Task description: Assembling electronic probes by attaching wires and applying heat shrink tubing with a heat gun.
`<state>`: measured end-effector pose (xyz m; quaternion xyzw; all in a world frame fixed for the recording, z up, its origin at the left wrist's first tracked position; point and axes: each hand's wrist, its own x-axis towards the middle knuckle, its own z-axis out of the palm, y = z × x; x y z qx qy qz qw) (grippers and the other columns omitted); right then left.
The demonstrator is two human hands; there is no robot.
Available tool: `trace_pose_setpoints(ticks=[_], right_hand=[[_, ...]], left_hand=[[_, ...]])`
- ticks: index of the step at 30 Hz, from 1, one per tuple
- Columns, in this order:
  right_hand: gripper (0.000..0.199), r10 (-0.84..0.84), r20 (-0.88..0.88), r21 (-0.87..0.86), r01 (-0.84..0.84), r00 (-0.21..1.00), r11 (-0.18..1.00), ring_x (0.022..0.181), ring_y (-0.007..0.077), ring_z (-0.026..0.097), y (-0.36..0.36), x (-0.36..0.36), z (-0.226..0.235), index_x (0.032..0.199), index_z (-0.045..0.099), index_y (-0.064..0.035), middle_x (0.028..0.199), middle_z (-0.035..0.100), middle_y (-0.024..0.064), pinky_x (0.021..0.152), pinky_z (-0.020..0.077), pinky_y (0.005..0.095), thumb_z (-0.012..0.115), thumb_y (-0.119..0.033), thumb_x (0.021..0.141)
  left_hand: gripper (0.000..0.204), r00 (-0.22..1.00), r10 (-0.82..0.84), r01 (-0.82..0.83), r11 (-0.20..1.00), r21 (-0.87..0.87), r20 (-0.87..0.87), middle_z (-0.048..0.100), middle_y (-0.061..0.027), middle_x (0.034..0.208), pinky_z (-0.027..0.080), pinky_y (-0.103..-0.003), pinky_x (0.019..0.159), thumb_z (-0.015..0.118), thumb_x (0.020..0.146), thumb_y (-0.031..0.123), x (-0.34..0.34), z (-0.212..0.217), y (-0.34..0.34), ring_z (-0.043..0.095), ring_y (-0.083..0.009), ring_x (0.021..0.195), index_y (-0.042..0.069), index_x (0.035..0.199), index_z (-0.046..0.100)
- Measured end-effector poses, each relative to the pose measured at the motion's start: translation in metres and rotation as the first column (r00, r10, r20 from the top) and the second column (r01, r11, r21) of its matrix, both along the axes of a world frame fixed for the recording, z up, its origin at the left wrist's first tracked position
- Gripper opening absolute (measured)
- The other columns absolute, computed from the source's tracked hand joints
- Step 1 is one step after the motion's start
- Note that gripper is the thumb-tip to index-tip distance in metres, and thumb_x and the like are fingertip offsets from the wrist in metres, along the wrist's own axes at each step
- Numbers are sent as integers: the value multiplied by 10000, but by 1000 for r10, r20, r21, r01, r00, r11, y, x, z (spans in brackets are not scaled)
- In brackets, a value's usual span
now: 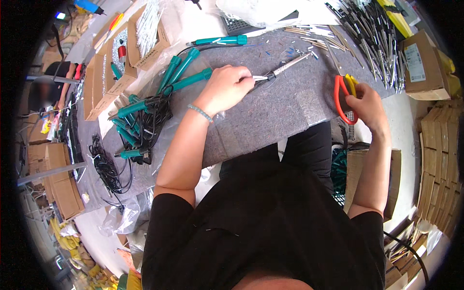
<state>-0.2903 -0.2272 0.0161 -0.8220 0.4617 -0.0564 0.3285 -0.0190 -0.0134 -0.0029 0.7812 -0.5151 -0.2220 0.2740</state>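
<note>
My left hand (pixel 226 89) is closed, thumb and fingers pinching the white end of a slim silver metal rod (pixel 292 63). The rod slants away to the far right over the grey felt mat (pixel 270 113), with thin wires near its white end. What lies inside the fingers is hidden. At the right edge of the mat, my right hand (pixel 369 107) grips scissors (pixel 339 93) by their red and yellow handles, the blades pointing away from me. Left of my left hand lie several green soldering-iron handles (pixel 193 79) with black cords (pixel 157 118).
Cardboard boxes (pixel 116 89) with white and silver small parts stand at the far left. Metal rods (pixel 369 43) are heaped at the far right, beside a cardboard box (pixel 419 67). Small clippings (pixel 290 50) lie on the mat. Another person (pixel 48 89) is at the left.
</note>
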Motion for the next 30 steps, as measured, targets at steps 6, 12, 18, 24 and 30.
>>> trace_pose_setpoints(ticks=[6, 12, 18, 24, 30], right_hand=[[585, -32, 234, -14, 36, 972, 999, 869, 179, 613, 39, -12, -1, 1087, 555, 75, 931, 660, 171, 790, 480, 317, 816, -283, 704], [715, 209, -148, -186, -235, 967, 954, 834, 389, 649, 85, -7, 15, 1087, 541, -8, 858, 651, 213, 711, 509, 453, 760, -556, 683], [790, 335, -245, -246, -392, 910, 887, 760, 344, 658, 109, -5, 11, 1042, 570, -3, 792, 643, 188, 676, 525, 432, 708, -672, 646], [794, 316, -263, -243, -379, 912, 893, 770, 329, 664, 109, 11, 20, 1061, 574, 1, 814, 655, 173, 694, 535, 415, 714, -662, 645], [783, 337, -240, -256, -395, 910, 882, 792, 316, 677, 106, 26, 20, 1063, 581, -2, 854, 667, 174, 704, 541, 410, 707, -659, 657]], left_hand=[[301, 979, 90, -92, 996, -5, -183, 667, -152, 765, 487, -356, 699, 624, 834, 329, -1, -10, -6, 642, -290, 714, 40, 862, 702], [235, 963, 127, -132, 991, -4, -239, 681, -116, 762, 486, -310, 691, 668, 825, 265, -3, -9, -3, 638, -190, 715, 43, 892, 706], [161, 943, 130, -185, 970, -157, -306, 681, -82, 800, 475, -275, 663, 678, 832, 148, -4, -14, -4, 608, -134, 718, 5, 905, 688], [146, 868, 137, -271, 936, -224, -478, 676, -43, 824, 465, -248, 679, 681, 843, 120, -4, -14, -4, 584, -90, 756, -12, 905, 686], [123, 850, 127, -260, 945, -196, -512, 653, 10, 873, 442, -211, 768, 675, 866, 101, -4, -11, -2, 558, -57, 834, 4, 940, 685]])
